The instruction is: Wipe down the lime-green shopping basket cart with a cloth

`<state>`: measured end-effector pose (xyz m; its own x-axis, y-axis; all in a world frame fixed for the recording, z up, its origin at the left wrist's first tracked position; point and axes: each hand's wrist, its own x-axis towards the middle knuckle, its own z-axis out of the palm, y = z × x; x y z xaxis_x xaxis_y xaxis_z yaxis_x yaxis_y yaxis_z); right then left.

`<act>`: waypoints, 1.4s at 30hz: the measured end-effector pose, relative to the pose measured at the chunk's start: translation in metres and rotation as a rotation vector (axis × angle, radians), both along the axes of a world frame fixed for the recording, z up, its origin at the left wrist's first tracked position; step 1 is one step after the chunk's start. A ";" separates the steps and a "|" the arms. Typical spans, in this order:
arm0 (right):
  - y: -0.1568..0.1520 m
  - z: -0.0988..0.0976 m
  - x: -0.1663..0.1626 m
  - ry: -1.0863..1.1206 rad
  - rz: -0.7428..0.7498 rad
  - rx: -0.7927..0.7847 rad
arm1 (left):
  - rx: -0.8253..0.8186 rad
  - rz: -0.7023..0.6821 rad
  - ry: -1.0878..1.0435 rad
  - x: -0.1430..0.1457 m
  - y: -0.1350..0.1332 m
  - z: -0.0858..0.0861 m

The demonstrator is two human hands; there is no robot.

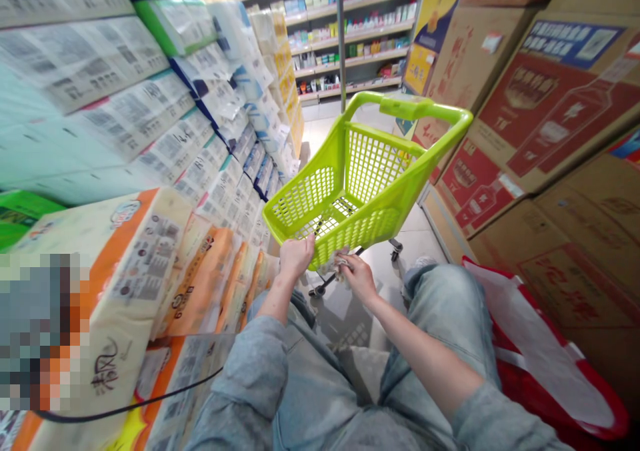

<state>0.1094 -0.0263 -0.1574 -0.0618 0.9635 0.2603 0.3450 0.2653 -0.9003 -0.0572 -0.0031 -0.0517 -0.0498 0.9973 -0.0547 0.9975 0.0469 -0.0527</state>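
Observation:
A lime-green plastic shopping cart (380, 231) with perforated basket walls stands on casters right in front of my knees, its handle on the far side. My left hand (296, 258) is closed over the rim at the basket's near corner. A crumpled, greyish cloth or tissue (341, 264) is bunched in the fingers of my right hand (357, 276), against or very close to the outside of the near basket wall. Whether it is cloth or paper cannot be made out. The part of the basket floor that shows holds no goods.
Stacked tissue packs (120, 291) rise along the left, with a black cable (135, 404) crossing in front. Cardboard cartons (550, 104) are piled on the right, above a red and white bag (540, 344). Shelves of small goods (350, 31) and a metal pole (341, 44) stand behind the cart.

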 end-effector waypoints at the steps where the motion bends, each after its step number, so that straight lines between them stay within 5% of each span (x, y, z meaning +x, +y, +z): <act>1: -0.002 -0.004 0.004 -0.007 -0.025 -0.022 | 0.002 0.002 0.003 0.000 0.001 0.000; 10: 0.033 0.011 0.006 0.055 -0.174 0.099 | -0.011 -0.080 0.003 0.016 0.003 0.000; 15: 0.011 -0.015 -0.002 -0.076 -0.032 -0.029 | 0.034 -0.089 -0.065 0.027 0.004 0.001; 18: -0.006 -0.022 -0.003 -0.028 -0.084 -0.058 | 0.070 -0.127 -0.102 0.033 0.003 0.000; 26: 0.031 0.021 0.000 0.086 -0.383 0.086 | 0.130 -0.225 -0.134 0.049 0.002 -0.003; 35: 0.032 0.042 0.032 0.059 -0.249 0.132 | 0.131 -0.197 -0.143 0.056 0.003 -0.004; 42: 0.108 0.089 0.070 -0.028 -0.474 0.190 | 0.117 -0.181 -0.141 0.057 -0.002 -0.004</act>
<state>0.1799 0.0820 -0.0687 0.3616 0.8228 0.4384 0.4902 0.2322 -0.8401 -0.0007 -0.0048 -0.0561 0.1302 0.9892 0.0678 0.9873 -0.1356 0.0832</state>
